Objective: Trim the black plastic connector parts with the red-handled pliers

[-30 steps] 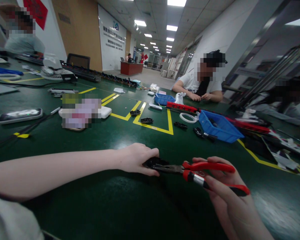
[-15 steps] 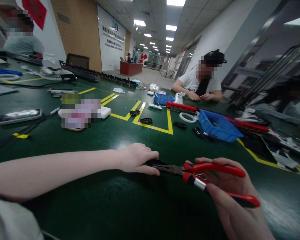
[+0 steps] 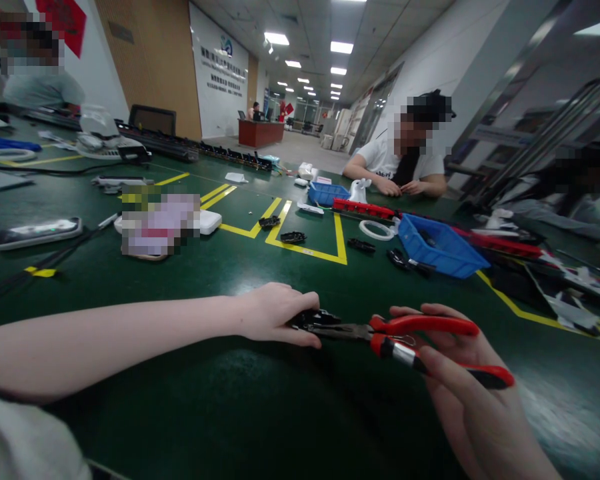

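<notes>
Between the thumb and fingers of my left hand (image 3: 275, 313) is a small black plastic part (image 3: 313, 319), partly covered by the fingers. My right hand (image 3: 480, 393) is wrapped round the red and black handles of needle-nose pliers (image 3: 380, 330). Their long dark jaws point left and reach to the black part, touching or overlapping it; whether they pinch it I cannot tell. Beyond the hands lie similar black parts, one (image 3: 293, 238) inside a yellow tape outline and another (image 3: 361, 245) to its right.
At the right stands a blue bin (image 3: 440, 247) with dark pieces inside, beside a white ring (image 3: 377, 230). A phone (image 3: 160, 230), a white box (image 3: 210, 223) and a grey-white device (image 3: 36, 233) lie to the left. Across the table sits a person (image 3: 405, 160) in a white shirt.
The black part has tilted in my left hand, so more of it shows above the jaws. My right hand and the pliers have shifted slightly, the handle ends moving a little left and up.
</notes>
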{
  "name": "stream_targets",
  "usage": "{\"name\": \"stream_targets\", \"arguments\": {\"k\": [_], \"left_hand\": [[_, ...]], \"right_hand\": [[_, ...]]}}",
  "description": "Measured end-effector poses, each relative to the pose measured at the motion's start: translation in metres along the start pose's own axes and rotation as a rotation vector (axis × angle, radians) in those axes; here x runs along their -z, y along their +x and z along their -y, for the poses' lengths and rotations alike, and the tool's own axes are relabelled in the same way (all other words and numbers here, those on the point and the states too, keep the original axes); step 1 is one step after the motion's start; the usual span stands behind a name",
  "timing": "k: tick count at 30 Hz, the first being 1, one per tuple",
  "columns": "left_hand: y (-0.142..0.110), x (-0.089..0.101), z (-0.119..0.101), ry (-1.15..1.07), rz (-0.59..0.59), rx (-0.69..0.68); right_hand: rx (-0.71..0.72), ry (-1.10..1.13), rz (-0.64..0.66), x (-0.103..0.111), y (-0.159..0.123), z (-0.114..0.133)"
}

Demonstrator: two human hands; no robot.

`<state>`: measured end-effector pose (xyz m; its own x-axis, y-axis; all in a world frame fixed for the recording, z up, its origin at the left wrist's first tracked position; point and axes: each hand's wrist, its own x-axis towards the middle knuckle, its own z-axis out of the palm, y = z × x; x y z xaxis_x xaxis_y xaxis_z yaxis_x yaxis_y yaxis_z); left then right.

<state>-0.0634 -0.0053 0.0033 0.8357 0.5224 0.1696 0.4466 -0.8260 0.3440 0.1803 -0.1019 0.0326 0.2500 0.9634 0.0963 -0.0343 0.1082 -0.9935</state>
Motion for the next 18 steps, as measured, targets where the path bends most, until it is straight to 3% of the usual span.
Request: {"name": "stream_targets", "arguments": {"k": [18], "left_hand": [[-0.0006,-0.003,0.0002,0.027,-0.007,0.007]], "right_hand": [[-0.046,-0.017,-0.045,-0.0008,-0.0004,0.002]]}}
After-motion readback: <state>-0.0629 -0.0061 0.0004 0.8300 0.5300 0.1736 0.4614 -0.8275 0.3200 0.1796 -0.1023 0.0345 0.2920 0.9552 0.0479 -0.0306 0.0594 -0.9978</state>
